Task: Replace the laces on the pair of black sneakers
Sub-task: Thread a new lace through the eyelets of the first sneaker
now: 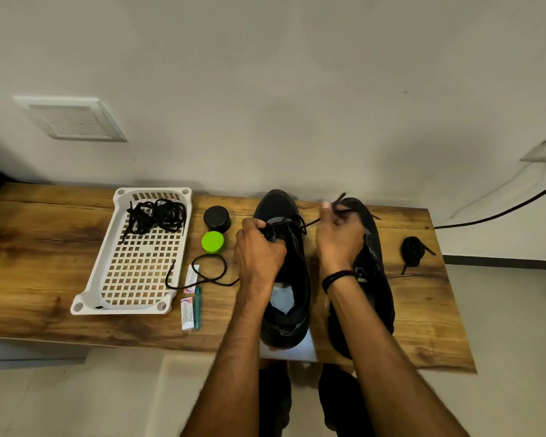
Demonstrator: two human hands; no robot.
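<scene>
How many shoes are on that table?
2. One black sneaker lies under the left hand; the other sneaker lies just right of it, partly behind the right hand. Both hands hold the lace. None seems hidden.

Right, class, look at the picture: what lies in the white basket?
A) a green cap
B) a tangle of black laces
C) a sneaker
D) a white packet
B: a tangle of black laces lies at the far end of the basket.
</scene>
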